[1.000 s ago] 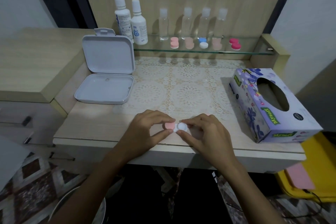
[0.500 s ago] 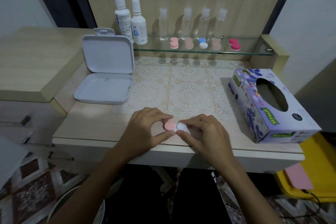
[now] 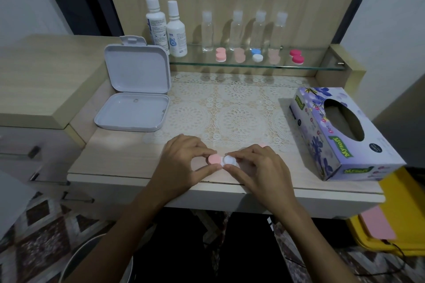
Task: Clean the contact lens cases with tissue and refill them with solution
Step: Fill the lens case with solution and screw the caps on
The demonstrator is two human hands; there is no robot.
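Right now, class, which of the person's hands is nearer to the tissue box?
The right hand. It holds the lens case just left of the tissue box; the left hand lies beyond the case, farther from the box.

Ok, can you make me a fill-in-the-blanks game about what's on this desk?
1. The left hand pinches the round ____ cap of the small contact lens case.
2. The white hinged plastic box by the lace mat has its lid ____.
3. The purple flowered cardboard tissue box lies to the ____ of the right hand.
4. On the glass shelf stand ____ small clear bottles.

Missing words: pink; open; right; four
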